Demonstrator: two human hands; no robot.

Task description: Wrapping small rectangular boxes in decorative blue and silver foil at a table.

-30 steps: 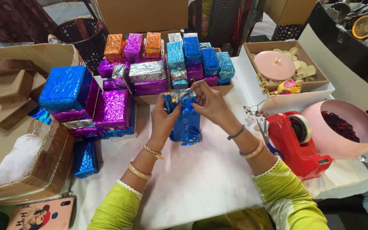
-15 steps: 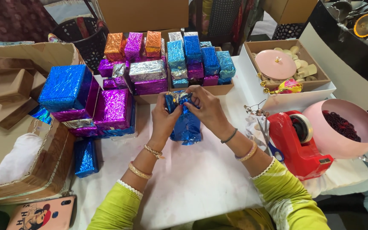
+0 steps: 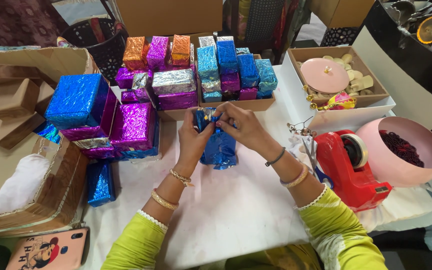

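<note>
A white-covered bench (image 3: 236, 215) carries everything. At its left edge sits an open cardboard box (image 3: 36, 200) with a white wad inside. Beyond it, at the far left, stand large foil-wrapped boxes — a blue one (image 3: 76, 100) stacked on purple ones (image 3: 133, 125). Further back, a row of smaller wrapped parcels (image 3: 211, 70) in orange, purple, silver and blue fills shallow cardboard trays. At the right, a pink bowl (image 3: 416, 170) holds dark red bits, and just beside it on its left stands a red tape dispenser (image 3: 348, 170). Far right, a cardboard tray (image 3: 376, 75) holds a pink round lid and pale pieces.

In the middle lies the blue foil parcel (image 3: 218, 147), its near end resting on the bench. The left hand (image 3: 193, 140) and right hand (image 3: 243, 125) both pinch the foil at its far end (fingers closed on the crumpled top), meeting just above it. A phone (image 3: 46, 250) in a pink illustrated case lies at the near left corner.
</note>
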